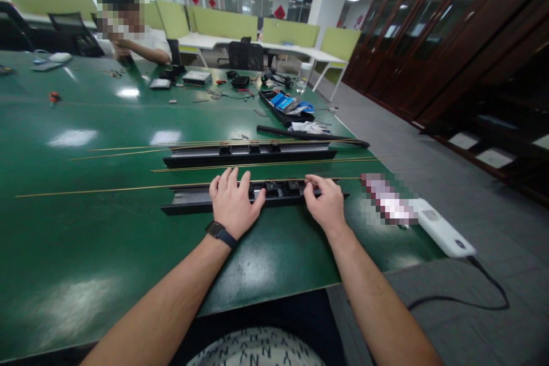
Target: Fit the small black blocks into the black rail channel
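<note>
- Green table (pixel 107 234) under everything, a seated person (pixel 152 48) at its far left.
- Near black channel (pixel 184 209), crosswise close to us, dark blocks (pixel 294 186) inside; a golden rod (pixel 107 190) runs along its far edge.
- Far black channel (pixel 201 159) lies parallel beyond.
- Black tray (pixel 295 120), far right, holds blue items (pixel 283 102).
- Left hand (pixel 234 205) spreads over the near black channel; right hand (pixel 326 205), apart, curls at its right end, grip unclear to me.

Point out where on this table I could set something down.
Bare green tabletop lies between the left forearm and right forearm, and left of both, short of the nearer black channel. Crowded: around the farther black channel, thin golden rods, black tray and white gloves.
</note>
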Motion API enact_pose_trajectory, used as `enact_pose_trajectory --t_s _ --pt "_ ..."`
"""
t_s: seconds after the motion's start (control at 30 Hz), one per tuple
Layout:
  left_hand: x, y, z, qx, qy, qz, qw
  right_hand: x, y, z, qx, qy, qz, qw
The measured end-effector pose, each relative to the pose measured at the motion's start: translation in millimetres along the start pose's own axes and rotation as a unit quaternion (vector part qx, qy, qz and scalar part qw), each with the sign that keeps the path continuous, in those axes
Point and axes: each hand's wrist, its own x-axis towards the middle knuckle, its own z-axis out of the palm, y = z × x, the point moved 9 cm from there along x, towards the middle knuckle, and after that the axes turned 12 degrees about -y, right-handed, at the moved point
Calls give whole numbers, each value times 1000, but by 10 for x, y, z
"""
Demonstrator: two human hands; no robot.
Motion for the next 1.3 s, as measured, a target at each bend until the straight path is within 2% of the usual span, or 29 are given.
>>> enact_pose_trajectory --t_s 0.7,1.0,1.3 --pt "5 -1 -2 12 -3 -5 1000 -2 57 -34 -21 28 11 999" --pt "0 -1 2 12 -4 -3 1000 -2 79 -28 -20 22 26 999" --pt "3 -11 2 6 -5 -2 1000 -2 30 -41 3 25 4 1000"
